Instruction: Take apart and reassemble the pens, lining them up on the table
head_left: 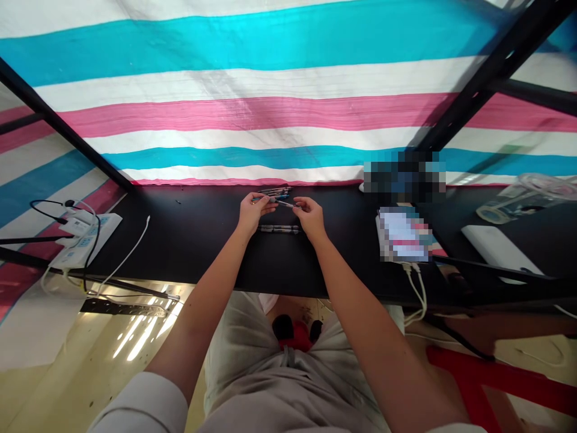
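A slim pen (283,203) is stretched between my two hands above the black table. My left hand (253,211) is closed round one end, thumb and fingers pinching it. At the other end, the fingertips of my right hand (310,216) pinch the tip. Just behind the hands lies a loose pile of several pens (276,191), partly covered by my left fingers. Closer to me, a neat row of pens (279,229) lies flat on the table between my wrists. Whether the held pen is in one piece or two, I cannot tell.
On the left edge of the black table (193,240) sit a white power strip (88,243) and a white cable (135,251). A blurred-out device (402,234) with cables lies right. Beyond it are a white slab (500,249) and a clear jar (518,201). Black frame bars (478,90) flank the striped sheet (234,114).
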The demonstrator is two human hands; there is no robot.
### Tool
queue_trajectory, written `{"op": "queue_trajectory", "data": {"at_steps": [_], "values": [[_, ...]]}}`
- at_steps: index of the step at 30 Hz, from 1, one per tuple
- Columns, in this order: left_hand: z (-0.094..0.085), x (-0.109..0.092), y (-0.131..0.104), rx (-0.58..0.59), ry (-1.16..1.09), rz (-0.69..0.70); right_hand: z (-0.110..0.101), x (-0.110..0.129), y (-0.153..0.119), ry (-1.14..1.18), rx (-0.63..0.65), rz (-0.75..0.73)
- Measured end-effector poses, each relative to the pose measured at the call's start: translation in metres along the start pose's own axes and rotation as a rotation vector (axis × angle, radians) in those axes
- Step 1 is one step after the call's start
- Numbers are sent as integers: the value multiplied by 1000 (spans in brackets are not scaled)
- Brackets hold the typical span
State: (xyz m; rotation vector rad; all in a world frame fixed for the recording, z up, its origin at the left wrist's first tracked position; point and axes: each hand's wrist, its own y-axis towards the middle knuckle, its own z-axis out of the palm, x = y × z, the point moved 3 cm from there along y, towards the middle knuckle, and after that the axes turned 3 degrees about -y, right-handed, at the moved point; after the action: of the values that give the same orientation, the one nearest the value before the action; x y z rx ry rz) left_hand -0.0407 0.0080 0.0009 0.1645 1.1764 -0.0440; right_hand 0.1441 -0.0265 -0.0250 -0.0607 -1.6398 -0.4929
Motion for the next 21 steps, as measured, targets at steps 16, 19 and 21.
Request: {"op": "queue_trajectory", "data": {"at_steps": [16, 19, 21], "values": [[2, 1, -3, 30, 87, 21, 0, 12, -13, -311, 81, -175], [2, 0, -4, 26, 89, 29, 1, 15, -14, -310, 90, -189], [3, -1, -4, 17, 97, 34, 2, 16, -14, -318, 100, -195]]}}
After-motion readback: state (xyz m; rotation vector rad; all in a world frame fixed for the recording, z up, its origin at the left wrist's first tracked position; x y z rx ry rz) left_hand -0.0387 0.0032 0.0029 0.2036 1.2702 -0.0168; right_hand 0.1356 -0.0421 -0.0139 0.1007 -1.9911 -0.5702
